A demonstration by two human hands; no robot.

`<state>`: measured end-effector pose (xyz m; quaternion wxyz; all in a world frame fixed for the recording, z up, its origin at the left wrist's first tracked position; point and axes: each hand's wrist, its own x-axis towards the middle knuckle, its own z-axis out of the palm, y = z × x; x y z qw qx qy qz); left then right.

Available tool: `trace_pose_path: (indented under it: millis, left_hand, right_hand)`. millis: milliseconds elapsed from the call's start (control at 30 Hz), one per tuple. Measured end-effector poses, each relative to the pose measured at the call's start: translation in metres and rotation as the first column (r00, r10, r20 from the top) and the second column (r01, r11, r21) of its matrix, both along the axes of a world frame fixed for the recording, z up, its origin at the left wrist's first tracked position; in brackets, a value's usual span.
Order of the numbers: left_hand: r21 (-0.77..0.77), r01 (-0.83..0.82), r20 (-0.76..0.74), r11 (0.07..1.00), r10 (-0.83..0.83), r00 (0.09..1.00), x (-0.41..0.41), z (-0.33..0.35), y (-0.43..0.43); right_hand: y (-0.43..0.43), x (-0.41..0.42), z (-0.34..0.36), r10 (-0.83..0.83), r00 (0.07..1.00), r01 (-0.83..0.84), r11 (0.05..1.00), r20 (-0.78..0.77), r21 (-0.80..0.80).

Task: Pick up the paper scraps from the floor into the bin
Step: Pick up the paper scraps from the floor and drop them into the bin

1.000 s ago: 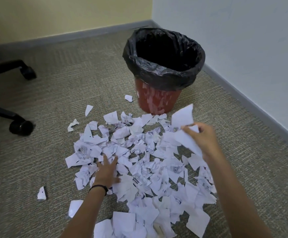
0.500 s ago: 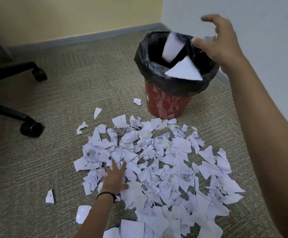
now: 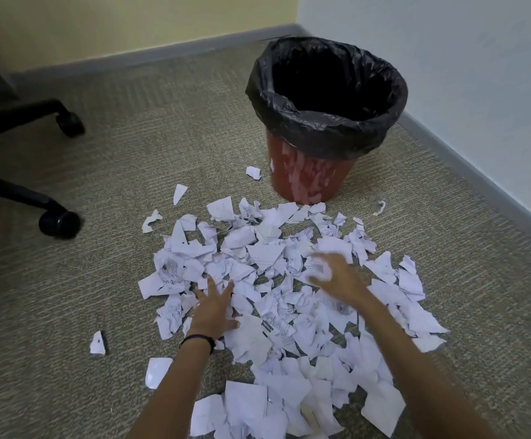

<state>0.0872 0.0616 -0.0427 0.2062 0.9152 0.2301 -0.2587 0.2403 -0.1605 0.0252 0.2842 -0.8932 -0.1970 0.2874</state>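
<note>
A red bin (image 3: 305, 177) lined with a black bag (image 3: 321, 128) stands in the corner, its inside dark. A wide pile of torn white paper scraps (image 3: 267, 253) covers the carpet in front of it. My left hand (image 3: 213, 307) rests flat on the pile's left part, fingers spread, a dark band on the wrist. My right hand (image 3: 340, 277), blurred by motion, is down on the middle of the pile. Its fingers and thumb curl round a printed scrap (image 3: 319, 268).
Loose scraps lie apart from the pile at the left (image 3: 98, 343), near the bin's foot (image 3: 253, 172) and beside it (image 3: 179, 193). Black chair legs with casters (image 3: 59, 224) reach in from the left. A grey baseboard (image 3: 479, 172) runs along the right wall.
My right hand lifted scraps to the bin, dropped them in, and has come back down onto the pile. My left hand stayed on the pile.
</note>
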Motion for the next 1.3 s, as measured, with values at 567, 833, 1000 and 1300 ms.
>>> trace_pose_path:
  millis: [567,833,1000,1300]
  left_hand:
    - [-0.037,-0.121,0.383,0.992,0.126,0.915,-0.010,0.010,-0.017]
    - [-0.468,-0.249,0.713,0.848,0.529,0.461,0.038,0.125,-0.035]
    - [-0.473,-0.075,0.861,0.878,0.478,0.171,0.128,0.231,-0.033]
    - [0.105,0.183,0.656,0.977,-0.206,0.726,0.230,0.285,-0.036]
  right_hand:
    - [-0.013,-0.058,-0.075,0.140,0.984,-0.119,0.975,0.106,-0.188]
    - [-0.029,-0.052,-0.065,-0.070,0.995,0.069,0.997,0.072,0.021]
    - [-0.030,-0.051,-0.060,-0.036,0.995,0.038,0.999,0.097,-0.023]
    - [-0.033,-0.041,-0.044,-0.095,0.987,0.089,0.995,0.128,0.055]
